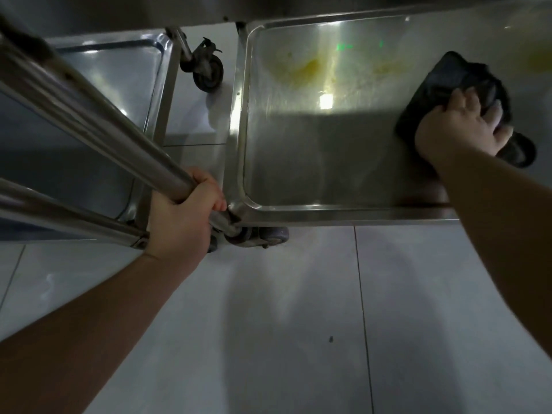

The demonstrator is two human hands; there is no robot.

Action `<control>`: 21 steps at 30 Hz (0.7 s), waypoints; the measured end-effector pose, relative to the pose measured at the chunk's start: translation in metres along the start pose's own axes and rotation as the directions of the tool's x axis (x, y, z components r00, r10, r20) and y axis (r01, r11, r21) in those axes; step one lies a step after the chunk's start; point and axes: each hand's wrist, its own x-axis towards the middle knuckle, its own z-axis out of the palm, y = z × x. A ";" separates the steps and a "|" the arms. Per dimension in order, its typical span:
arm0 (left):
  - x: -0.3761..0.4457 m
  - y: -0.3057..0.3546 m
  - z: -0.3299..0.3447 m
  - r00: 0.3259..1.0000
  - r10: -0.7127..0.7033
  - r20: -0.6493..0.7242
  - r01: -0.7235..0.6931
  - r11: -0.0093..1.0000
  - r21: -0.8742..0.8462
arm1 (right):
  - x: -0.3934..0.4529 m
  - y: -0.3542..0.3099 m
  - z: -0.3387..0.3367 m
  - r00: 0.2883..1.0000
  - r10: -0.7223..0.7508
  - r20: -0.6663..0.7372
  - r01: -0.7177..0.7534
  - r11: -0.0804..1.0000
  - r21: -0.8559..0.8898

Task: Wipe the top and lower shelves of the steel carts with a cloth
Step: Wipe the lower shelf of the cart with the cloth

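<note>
Our left hand (182, 216) clamps around the cart's upright steel post (98, 127) at centre left. Our right hand (461, 127) grips the dark cloth (448, 82), pressing it on the lower shelf (298, 162) at right. Open tiled floor (283, 324) fills the lower frame; yellow stains (307, 68) lie beyond.

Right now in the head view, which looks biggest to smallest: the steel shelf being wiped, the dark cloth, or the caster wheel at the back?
1. Steel shelf, far the largest.
2. Dark cloth, partly under the right hand.
3. Caster wheel, smallest, though it sits farther away.
</note>
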 end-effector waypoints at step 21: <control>-0.005 0.010 0.012 0.998 0.025 -0.059 -0.029 0.998 -0.054 | -0.166 -0.120 0.072 0.258 -0.887 0.384 0.955 0.294 0.036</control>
